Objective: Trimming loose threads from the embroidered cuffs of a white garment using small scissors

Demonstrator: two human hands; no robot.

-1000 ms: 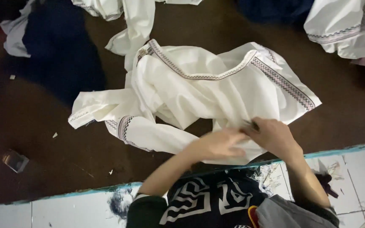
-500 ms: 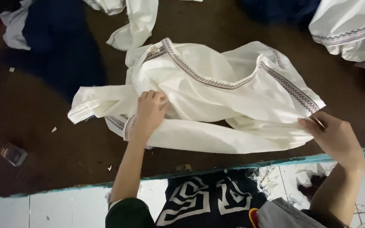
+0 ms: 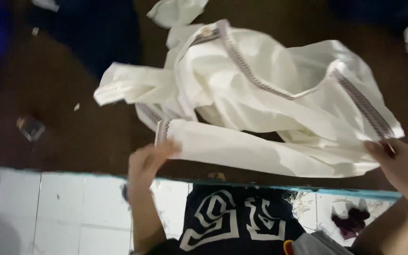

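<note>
Across the middle of the frame, a white garment (image 3: 279,108) with dark patterned trim lies spread on a brown surface (image 3: 72,137), reaching from the centre left over to the right edge. Only the head view shows it, looking straight down.

At the lower centre left, the left hand (image 3: 149,160) meets the near end of a long folded sleeve or hem, right where the trim band sits. Its fingers curl toward the cloth, though motion blur hides whether they pinch it or merely rest on it (I cannot tell which). At the lower right, the right hand (image 3: 400,165) closes its fingers on the garment's far corner, thumb over the edge, gripping the cloth.

By my reading, the step in hand is stretching out the near edge between both hands, as one does when straightening or folding a garment. A next move of that kind would call for an even pull along the edge, with the bunched body of the cloth higher in the frame needing to be smoothed flat.

Round about: a small dark object (image 3: 30,127) lies on the brown surface at the left, dark blue cloth (image 3: 95,33) fills the upper left, another white piece (image 3: 178,10) sits at the top centre, and pale tiles (image 3: 48,212) run along the bottom.
</note>
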